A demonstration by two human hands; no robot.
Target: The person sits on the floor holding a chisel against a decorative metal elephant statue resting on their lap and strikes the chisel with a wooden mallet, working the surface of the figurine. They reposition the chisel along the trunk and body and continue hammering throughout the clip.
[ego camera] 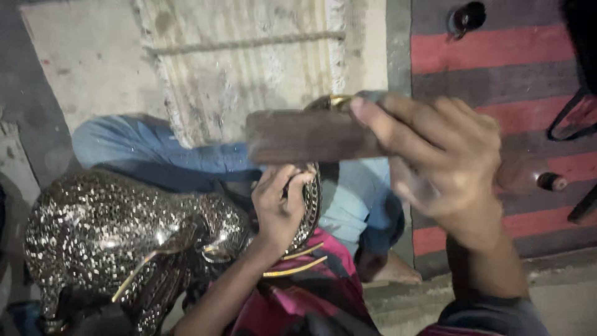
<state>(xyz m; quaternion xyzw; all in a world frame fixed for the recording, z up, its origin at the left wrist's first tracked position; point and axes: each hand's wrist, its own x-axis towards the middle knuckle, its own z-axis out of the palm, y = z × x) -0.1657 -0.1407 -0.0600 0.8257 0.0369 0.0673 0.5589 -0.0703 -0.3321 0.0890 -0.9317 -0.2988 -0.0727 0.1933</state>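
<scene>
- Your right hand point(444, 165) is gripping a dark wooden block point(311, 135), fingers wrapped tight round its right end, and holding it raised above your lap
- Your left hand point(280, 205) is pressing on the speckled metal elephant figure point(124, 236), fingers curled closed over the patterned disc-shaped part point(311, 205) at its right end
- The elephant figure is lying on its side across your lap, partly on a pink and dark cloth point(311, 298), with thin gold tusks point(298, 264) sticking out
- A bare foot point(392, 267) is resting by the red-and-grey striped mat point(497, 56)
</scene>
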